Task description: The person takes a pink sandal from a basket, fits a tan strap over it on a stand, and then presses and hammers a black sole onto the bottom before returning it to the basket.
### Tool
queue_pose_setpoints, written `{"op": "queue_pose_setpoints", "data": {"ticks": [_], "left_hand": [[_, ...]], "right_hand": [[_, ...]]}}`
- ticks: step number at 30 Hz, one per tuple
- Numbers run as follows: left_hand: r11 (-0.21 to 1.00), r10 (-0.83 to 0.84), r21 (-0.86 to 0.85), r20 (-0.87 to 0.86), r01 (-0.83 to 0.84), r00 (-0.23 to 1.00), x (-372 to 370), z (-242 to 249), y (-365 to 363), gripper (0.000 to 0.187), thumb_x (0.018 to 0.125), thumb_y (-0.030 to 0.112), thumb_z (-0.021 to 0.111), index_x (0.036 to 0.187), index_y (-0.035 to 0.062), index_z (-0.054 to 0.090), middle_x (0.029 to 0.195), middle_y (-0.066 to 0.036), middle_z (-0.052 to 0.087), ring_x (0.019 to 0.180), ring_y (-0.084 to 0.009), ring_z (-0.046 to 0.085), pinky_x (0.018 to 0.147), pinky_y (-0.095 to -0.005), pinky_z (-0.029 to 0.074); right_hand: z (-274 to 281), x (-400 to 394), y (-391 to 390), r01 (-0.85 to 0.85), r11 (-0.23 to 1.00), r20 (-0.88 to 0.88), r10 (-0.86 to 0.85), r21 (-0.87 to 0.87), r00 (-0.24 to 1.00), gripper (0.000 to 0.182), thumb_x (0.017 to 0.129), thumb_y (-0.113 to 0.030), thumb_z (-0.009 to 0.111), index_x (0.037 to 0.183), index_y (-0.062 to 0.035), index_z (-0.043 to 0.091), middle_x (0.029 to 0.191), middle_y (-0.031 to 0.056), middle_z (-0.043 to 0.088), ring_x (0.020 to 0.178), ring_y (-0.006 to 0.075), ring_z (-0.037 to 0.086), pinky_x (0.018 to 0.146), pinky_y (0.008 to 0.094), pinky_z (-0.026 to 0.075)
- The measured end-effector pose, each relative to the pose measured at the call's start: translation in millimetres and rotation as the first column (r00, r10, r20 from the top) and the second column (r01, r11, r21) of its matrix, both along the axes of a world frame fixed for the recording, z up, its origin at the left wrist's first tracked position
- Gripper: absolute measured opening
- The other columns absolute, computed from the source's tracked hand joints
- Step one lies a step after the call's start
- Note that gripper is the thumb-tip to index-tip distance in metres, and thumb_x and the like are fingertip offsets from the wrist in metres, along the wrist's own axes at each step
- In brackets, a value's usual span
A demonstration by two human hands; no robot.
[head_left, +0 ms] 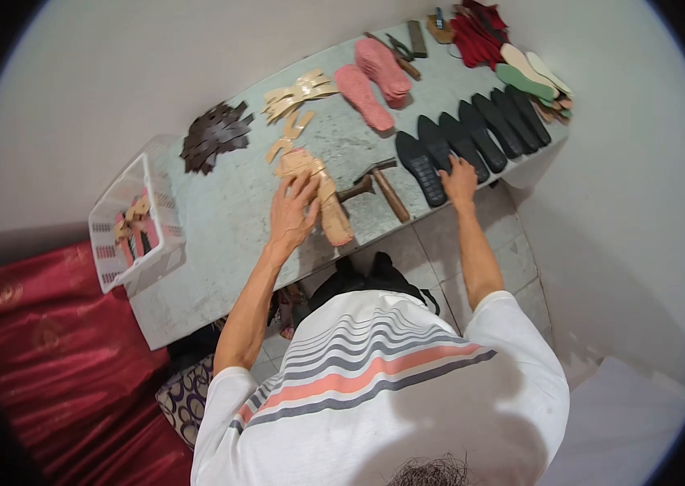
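Observation:
A tan sandal upper with an insole (332,212) lies lengthwise on the table. My left hand (294,212) rests over its side with fingers spread, touching it. Black shoe soles (422,168) stand in a slanting row along the table's right part. Over the near end of one of them is my right hand (460,178), fingers apart and touching the row; its grip underneath is partly hidden. Between my hands are a hammer (389,193) and a dark metal piece with a flared end (356,189), lying beside the sandal.
Pink insoles (365,97), cream straps (298,93) and dark brown straps (217,138) lie farther back. A white basket (166,219) holding scraps stands left. Tools (399,49), red material (480,36) and light and green insoles (527,79) occupy the far right. Walls border the table (229,235).

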State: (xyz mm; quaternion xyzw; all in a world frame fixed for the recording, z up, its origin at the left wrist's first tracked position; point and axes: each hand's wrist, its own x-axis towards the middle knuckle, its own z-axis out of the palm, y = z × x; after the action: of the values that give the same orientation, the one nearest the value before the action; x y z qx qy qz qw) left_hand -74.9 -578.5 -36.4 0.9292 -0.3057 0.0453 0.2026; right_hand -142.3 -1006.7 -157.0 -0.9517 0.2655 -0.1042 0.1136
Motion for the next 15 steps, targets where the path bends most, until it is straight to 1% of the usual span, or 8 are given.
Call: {"op": "queue_pose_setpoints", "data": {"ticks": [6,9,10,11,12,13,14,15], "left_hand": [[1.000,-0.017,-0.021,-0.037,0.016,0.999,-2,3,-3,0.049,0.098,0.025,0.065,0.145,0.0157,0.061,0.157,-0.006,0.052,0.141,-0.0358,0.044,0.117,-0.0495,0.041],[0.999,-0.010,-0.044,-0.003,0.010,1.000,-3,0,-3,0.048,0.097,0.023,0.066,0.144,0.0157,0.063,0.155,-0.005,0.052,0.139,-0.0336,0.045,0.113,-0.0488,0.042],[0.998,-0.013,-0.054,0.016,0.014,1.000,-4,0,-3,0.047,0.096,0.023,0.066,0.143,0.0157,0.063,0.154,-0.004,0.053,0.139,-0.0325,0.046,0.111,-0.0485,0.043],[0.998,0.001,-0.056,0.015,0.000,1.000,-3,-1,-3,0.047,0.096,0.023,0.066,0.143,0.0157,0.063,0.154,-0.004,0.053,0.139,-0.0325,0.046,0.111,-0.0485,0.043],[0.999,-0.005,-0.043,-0.009,0.005,1.000,-2,-1,-3,0.048,0.096,0.023,0.066,0.144,0.0159,0.062,0.155,-0.005,0.052,0.140,-0.0338,0.045,0.114,-0.0491,0.042],[0.999,-0.011,-0.031,-0.034,0.010,0.999,-3,-1,-2,0.049,0.097,0.024,0.066,0.145,0.0161,0.061,0.156,-0.005,0.052,0.141,-0.0350,0.045,0.116,-0.0497,0.041],[0.999,0.004,-0.035,-0.036,-0.005,0.999,-3,-2,-3,0.049,0.097,0.024,0.066,0.145,0.0161,0.061,0.156,-0.005,0.052,0.141,-0.0350,0.045,0.116,-0.0497,0.041],[0.999,0.001,-0.044,-0.039,-0.003,0.999,-2,-2,-2,0.050,0.097,0.023,0.066,0.146,0.0162,0.061,0.156,-0.005,0.052,0.141,-0.0349,0.045,0.116,-0.0497,0.041]], "right_hand": [[37,10,-24,-0.092,0.981,-0.137,0.116,0.171,0.984,0.057,0.086,-0.038,0.080,0.135,-0.0111,0.069,0.129,0.0183,0.070,0.120,0.0408,0.065,0.099,0.0515,0.053],[63,16,-18,-0.051,0.980,-0.147,0.080,0.191,0.986,0.051,0.098,-0.041,0.062,0.138,-0.0103,0.066,0.126,0.0174,0.073,0.117,0.0401,0.068,0.100,0.0506,0.053],[65,18,-19,-0.063,0.980,-0.149,0.093,0.189,0.984,0.051,0.098,-0.041,0.062,0.138,-0.0103,0.066,0.126,0.0174,0.073,0.117,0.0401,0.068,0.100,0.0506,0.053],[67,21,-22,0.007,0.944,-0.069,0.017,0.330,0.997,0.051,0.101,-0.041,0.058,0.140,-0.0093,0.065,0.119,0.0176,0.074,0.111,0.0362,0.071,0.097,0.0468,0.054],[75,24,-18,0.063,0.881,-0.002,-0.070,0.469,0.998,0.052,0.104,-0.042,0.053,0.142,-0.0083,0.063,0.112,0.0178,0.076,0.104,0.0323,0.074,0.094,0.0430,0.056],[80,23,-10,-0.065,0.673,0.177,-0.099,0.737,0.979,0.047,0.107,-0.032,0.052,0.143,-0.0039,0.057,0.108,0.0174,0.078,0.098,0.0237,0.075,0.092,0.0370,0.057],[83,25,1,-0.075,0.675,0.176,-0.083,0.734,0.981,0.047,0.107,-0.032,0.052,0.143,-0.0039,0.057,0.108,0.0174,0.078,0.098,0.0237,0.075,0.092,0.0370,0.057],[85,27,12,-0.209,0.444,0.287,-0.116,0.871,0.951,0.044,0.106,-0.027,0.053,0.143,-0.0030,0.054,0.112,0.0172,0.077,0.099,0.0220,0.074,0.090,0.0351,0.057]]}}
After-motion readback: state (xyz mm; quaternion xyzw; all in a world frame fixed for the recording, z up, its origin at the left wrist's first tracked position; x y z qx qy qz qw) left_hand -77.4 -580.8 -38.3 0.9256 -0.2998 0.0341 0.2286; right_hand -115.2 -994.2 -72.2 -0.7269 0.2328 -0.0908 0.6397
